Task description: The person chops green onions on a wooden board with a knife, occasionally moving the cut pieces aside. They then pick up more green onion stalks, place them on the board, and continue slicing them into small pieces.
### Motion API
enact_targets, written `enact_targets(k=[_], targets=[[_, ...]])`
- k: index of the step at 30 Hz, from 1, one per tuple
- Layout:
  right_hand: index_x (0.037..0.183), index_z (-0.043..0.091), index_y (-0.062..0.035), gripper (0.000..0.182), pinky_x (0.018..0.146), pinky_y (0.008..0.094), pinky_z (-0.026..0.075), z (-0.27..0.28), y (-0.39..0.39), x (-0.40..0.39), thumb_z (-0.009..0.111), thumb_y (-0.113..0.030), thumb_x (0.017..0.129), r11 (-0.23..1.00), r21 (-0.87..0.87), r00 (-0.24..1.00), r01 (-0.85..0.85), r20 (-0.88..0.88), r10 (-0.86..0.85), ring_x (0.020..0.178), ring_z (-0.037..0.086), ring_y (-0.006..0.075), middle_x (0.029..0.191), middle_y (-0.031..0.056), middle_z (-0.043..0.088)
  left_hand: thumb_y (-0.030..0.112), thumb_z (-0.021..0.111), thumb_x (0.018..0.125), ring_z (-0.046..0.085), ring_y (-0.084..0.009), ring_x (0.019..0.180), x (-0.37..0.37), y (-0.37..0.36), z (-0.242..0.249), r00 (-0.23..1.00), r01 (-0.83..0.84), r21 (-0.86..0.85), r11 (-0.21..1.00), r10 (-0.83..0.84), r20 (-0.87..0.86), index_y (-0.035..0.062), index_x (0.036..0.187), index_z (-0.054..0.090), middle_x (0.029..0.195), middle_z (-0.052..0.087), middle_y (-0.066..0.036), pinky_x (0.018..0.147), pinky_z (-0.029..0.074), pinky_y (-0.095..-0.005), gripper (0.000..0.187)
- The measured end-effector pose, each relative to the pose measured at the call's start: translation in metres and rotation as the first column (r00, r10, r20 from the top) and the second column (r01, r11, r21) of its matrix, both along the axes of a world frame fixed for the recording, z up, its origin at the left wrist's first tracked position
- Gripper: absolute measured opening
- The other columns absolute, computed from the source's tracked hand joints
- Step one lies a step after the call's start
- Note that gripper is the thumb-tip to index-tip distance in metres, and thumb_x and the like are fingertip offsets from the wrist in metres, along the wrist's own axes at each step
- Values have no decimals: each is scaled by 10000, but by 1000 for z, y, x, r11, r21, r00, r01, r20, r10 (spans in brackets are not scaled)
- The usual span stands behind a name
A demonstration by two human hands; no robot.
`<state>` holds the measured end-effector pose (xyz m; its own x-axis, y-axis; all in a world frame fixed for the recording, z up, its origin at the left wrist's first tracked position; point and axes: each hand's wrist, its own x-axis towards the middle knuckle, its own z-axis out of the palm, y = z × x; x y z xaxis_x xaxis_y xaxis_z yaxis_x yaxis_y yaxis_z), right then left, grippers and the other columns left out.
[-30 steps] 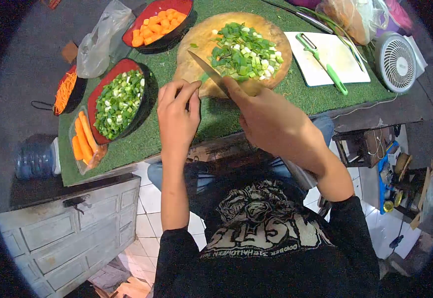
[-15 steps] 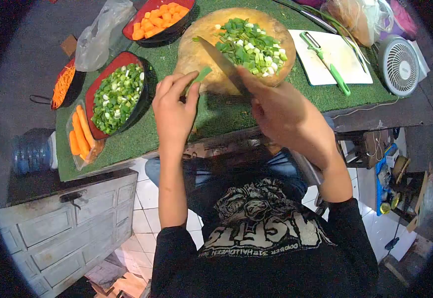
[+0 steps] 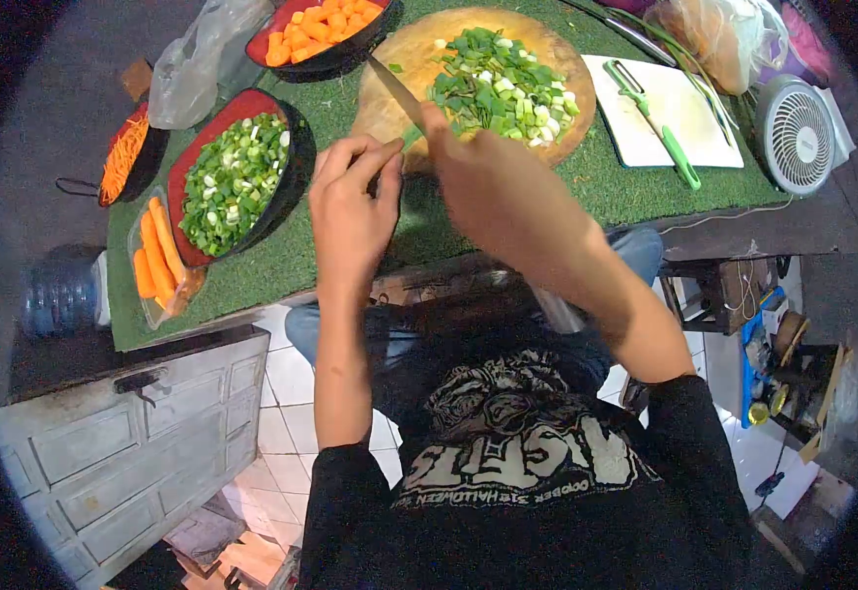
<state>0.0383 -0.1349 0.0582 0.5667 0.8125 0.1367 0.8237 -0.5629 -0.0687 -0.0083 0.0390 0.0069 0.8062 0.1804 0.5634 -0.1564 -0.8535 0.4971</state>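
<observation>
I see my right hand [image 3: 493, 187] closed around the handle of a knife [image 3: 396, 90], whose blade slants up and to the left across the near left part of the round wooden board [image 3: 394, 93]. The handle itself is hidden inside the fist. The tip of the blade reaches toward the far left edge of the board, just short of the bowl of carrot chunks [image 3: 319, 25].

My left hand [image 3: 350, 211] sits just left of the right one, at the near edge of the board, its fingers [image 3: 375, 162] drawn narrow, thumb and forefinger pinched together. I cannot tell whether they grip anything; a bit of green shows between the two hands near the blade.

The chopped green onions [image 3: 498, 87] lie in a heap on the right half of the board, to the right of the blade. The board rests on a green mat [image 3: 429, 231] that covers the table.

To the left on the mat stands a red bowl of chopped greens [image 3: 235, 182], and left of that a clear tray of whole carrots [image 3: 156, 258]. Farther left a dark bowl of shredded carrot [image 3: 126, 157] stands off the mat. Right of the wooden board lies a white cutting board [image 3: 635, 133] with a green-handled peeler [image 3: 660, 133] on it, and beyond it a small white fan [image 3: 800, 133].
</observation>
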Motion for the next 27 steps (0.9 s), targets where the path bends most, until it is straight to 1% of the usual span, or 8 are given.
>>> enact_targets(k=[2, 4, 7, 10, 14, 19, 22, 27], targets=[[1337, 455, 158, 564, 624, 400, 584, 0, -19, 0, 582, -57, 831, 999, -2, 999, -36, -6, 36, 685, 699, 297, 900, 203, 676, 73, 733, 842, 649, -267, 907, 2, 0, 0, 1000, -5, -7, 1000, 5, 15, 65, 990, 765, 955, 687, -87, 840, 509, -342, 151], [1359, 425, 155, 577, 605, 439, 555, 3, -45, -14, 567, -31, 831, 906, 415, 994, -83, -27, 103, 632, 650, 379, 818, 201, 659, 81, 726, 852, 647, -264, 901, 1, 0, -1, 1000, -4, -36, 999, 5, 23, 62, 993, 763, 949, 683, -91, 841, 506, -342, 147], [1459, 397, -16, 672, 694, 434, 533, 22, -55, -22, 582, 23, 814, 966, 211, 935, 150, -349, -69, 774, 658, 384, 894, 275, 637, 43, 710, 831, 610, -287, 891, 1, -1, 0, 999, 19, -89, 996, -17, 30, 45, 978, 758, 924, 653, -107, 816, 494, -374, 154], [1458, 382, 6, 657, 665, 454, 538, 8, -44, -12, 568, 18, 828, 917, 377, 951, 133, -310, -10, 741, 665, 393, 722, 220, 634, 55, 716, 832, 609, -288, 894, 3, 0, -3, 999, 11, -84, 996, -8, 33, 48, 982, 758, 927, 654, -106, 816, 493, -375, 156], [1374, 392, 171, 618, 610, 477, 523, 20, -29, -12, 547, -23, 808, 968, 237, 931, 86, -365, 7, 673, 637, 416, 736, 233, 623, 60, 720, 832, 610, -293, 903, 2, 0, 0, 1000, -9, -107, 994, 6, -25, 50, 984, 759, 933, 657, -107, 820, 492, -378, 157], [1339, 413, 171, 550, 636, 457, 557, -17, -8, -1, 525, -57, 851, 936, 330, 991, -121, 98, 93, 702, 678, 383, 769, 230, 668, 66, 722, 835, 604, -299, 906, 3, 2, 0, 1000, 23, -70, 997, -23, -4, 47, 982, 758, 939, 654, -108, 827, 487, -380, 152], [1322, 425, 159, 530, 668, 443, 571, 1, 5, 11, 527, -62, 852, 990, 136, 983, 47, -181, -22, 747, 679, 388, 811, 245, 668, 70, 717, 842, 602, -302, 909, 3, 2, 3, 1000, 25, -17, 1000, -25, -15, 45, 993, 754, 947, 654, -115, 833, 485, -381, 157], [1383, 374, 145, 596, 654, 460, 548, 11, -37, -15, 532, -36, 838, 971, 237, 962, 23, -271, 43, 731, 652, 407, 774, 249, 627, 79, 713, 848, 608, -308, 925, 3, 2, -2, 1000, 27, -44, 999, -27, 10, 42, 1008, 747, 943, 651, -126, 852, 485, -386, 167]])
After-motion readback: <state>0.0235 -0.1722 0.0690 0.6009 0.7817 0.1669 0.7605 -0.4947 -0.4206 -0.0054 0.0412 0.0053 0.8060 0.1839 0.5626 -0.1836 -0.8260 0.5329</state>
